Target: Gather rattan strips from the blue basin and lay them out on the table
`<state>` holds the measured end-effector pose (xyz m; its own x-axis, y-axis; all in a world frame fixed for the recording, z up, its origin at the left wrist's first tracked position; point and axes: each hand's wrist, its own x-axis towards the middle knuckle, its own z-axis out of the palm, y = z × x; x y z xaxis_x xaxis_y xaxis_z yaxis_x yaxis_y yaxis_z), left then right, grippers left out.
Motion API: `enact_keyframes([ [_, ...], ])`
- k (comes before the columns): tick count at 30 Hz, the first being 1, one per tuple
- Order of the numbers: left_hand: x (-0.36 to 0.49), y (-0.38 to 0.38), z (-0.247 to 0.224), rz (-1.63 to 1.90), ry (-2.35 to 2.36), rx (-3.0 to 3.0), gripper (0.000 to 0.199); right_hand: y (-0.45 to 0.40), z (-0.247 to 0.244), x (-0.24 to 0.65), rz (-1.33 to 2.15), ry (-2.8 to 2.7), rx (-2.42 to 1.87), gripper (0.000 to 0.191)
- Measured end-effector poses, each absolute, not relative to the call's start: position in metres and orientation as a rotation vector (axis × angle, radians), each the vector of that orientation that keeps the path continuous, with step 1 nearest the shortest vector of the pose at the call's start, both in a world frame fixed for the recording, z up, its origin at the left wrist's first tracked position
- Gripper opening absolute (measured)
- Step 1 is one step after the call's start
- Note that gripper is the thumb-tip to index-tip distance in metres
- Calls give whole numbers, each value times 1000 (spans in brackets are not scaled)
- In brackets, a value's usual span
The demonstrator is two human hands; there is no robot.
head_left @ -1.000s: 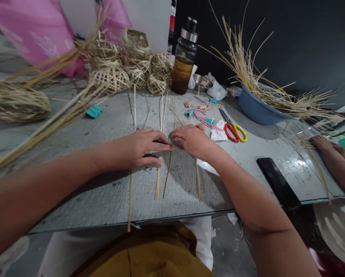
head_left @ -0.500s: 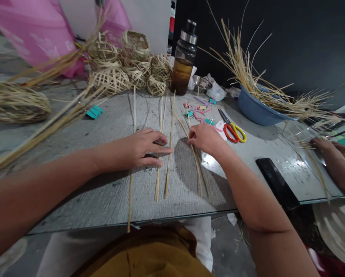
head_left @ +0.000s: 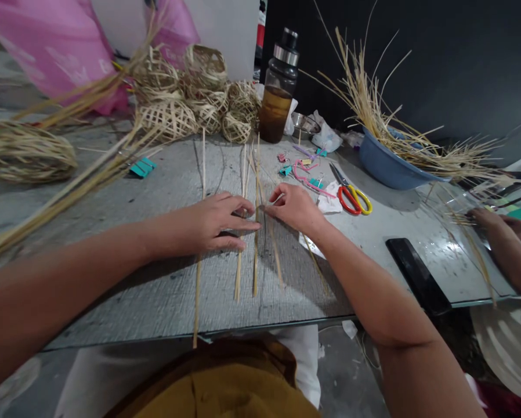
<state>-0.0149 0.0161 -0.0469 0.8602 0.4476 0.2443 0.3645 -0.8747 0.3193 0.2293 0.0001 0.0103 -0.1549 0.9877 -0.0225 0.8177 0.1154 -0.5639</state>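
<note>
My left hand lies palm down on the grey tabletop, fingers spread over a pair of bamboo strips. Its longest fingertip touches another upright strip. Farther left, a longer strip passes beneath the hand and hangs over the table's front edge. Thumb and fingertips of my right hand pinch together just right of the left fingertips, on a thin strip blurred by motion. One more strip slants out below my right wrist.
Woven bamboo balls and a bottle stand at the back. To the right are scissors, binder clips, a phone and a blue basin of strips. Another person's hand works at far right.
My right hand has moved left, bringing the pinched strip closer to the strips under my left hand. The upright strip at my left fingertip stands straighter. My left hand stays in place.
</note>
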Motion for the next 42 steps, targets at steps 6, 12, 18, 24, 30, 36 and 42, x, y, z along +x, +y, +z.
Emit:
enact_keyframes([
  [6, -14, 18, -46, 438, 550, 2798, 40, -1, -3, 223, 530, -2214, -1613, 7],
  [12, -13, 17, -44, 438, 553, 2789, 41, 2, -2, 227, 477, -2295, -1641, 4],
  [18, -13, 15, -41, 403, 569, 2810, 48, 1, -1, 224, 449, -2290, -1689, 7],
  [24, -16, 18, -47, 472, 515, 2827, 43, 0, -5, 222, 494, -2203, -1745, 9],
  [30, -16, 16, -48, 450, 535, 2870, 43, 3, 1, 223, 563, -2212, -1683, 11],
  [36, -15, 16, -46, 425, 559, 2830, 44, 6, 44, 266, 503, -2410, -1677, 16],
  [42, -16, 16, -46, 403, 567, 2840, 46, 10, 48, 290, 561, -2752, -1743, 32],
])
